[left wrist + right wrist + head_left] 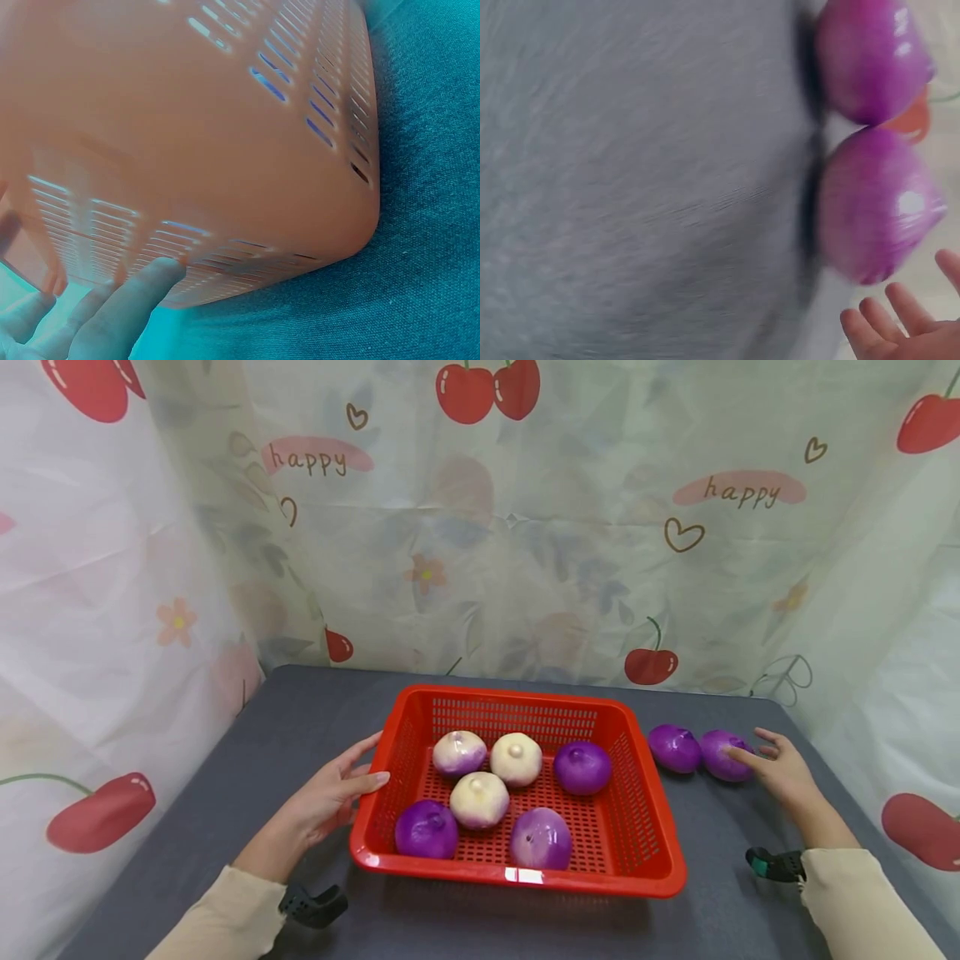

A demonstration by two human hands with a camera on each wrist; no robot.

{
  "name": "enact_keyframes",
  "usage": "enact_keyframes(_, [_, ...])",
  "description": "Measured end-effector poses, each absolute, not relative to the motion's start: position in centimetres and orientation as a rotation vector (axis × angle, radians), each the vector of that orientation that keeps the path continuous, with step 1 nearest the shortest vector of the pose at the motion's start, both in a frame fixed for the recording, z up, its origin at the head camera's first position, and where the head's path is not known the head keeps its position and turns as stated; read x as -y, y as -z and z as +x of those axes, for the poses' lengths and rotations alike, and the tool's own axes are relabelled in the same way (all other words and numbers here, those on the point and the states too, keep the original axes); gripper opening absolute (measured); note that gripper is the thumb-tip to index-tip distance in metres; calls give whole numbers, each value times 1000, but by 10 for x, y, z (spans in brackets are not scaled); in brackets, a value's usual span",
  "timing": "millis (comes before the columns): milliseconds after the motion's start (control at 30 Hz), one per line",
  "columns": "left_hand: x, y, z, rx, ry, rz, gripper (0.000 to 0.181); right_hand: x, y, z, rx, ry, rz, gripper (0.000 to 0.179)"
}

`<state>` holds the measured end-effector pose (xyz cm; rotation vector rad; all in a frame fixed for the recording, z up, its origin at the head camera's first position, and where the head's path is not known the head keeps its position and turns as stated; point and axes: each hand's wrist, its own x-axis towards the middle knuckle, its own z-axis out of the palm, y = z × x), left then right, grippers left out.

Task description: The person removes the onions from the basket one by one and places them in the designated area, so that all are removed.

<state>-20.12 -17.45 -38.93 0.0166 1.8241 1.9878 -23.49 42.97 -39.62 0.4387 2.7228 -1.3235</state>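
A red plastic basket (517, 881) with slotted walls stands on the table. In it lie a dark purple onion (426, 829) at front left, another purple onion (582, 767) at right, a paler purple one (541, 838) at front, and three whitish bulbs, one of them a cream bulb (479, 800). My left hand (330, 793) holds the basket's left rim, thumb over the edge, fingers (142, 292) against the outer wall. Two purple onions (675, 748) lie side by side right of the basket. Beside the right-hand onion (877, 210) my right hand (787, 777) hovers, fingers spread, holding nothing.
The grey table (300, 718) extends around the basket. A printed curtain (517, 560) with cherries encloses the back and both sides. Dark straps (313, 906) show at both wrists.
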Motion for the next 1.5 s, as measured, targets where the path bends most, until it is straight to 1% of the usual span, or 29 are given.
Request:
enact_keyframes(133, [175, 389, -202, -1825, -1989, 20, 79, -417, 375, -233, -2786, 1331, 377, 96])
enact_keyframes(233, [175, 390, -202, -1820, -1991, 27, 79, -404, 360, -232, -2820, 1373, 292, 92])
enact_keyframes(467, [175, 390, -202, -1823, -1987, 27, 79, -353, 324, -215, -2820, 1494, -10, 74])
enact_keyframes(700, [175, 391, -203, -1824, -1985, 32, 79, -296, 311, -194, -2839, 1555, -338, 65])
enact_keyframes(900, [175, 390, -202, -1826, -1984, 25, 79, -257, 313, -175, -2736, 1575, -498, 62])
enact_keyframes(1167, [175, 389, -202, -1830, -1980, 21, 79, -223, 332, -158, -2613, 1547, -647, 61])
enact_keyframes(1267, [175, 389, -202, -1838, -1977, 20, 78, -215, 340, -157, -2563, 1527, -653, 61])
enact_keyframes(1500, [174, 388, -201, -1836, -1974, 17, 79, -203, 357, -161, -2494, 1428, -559, 65])
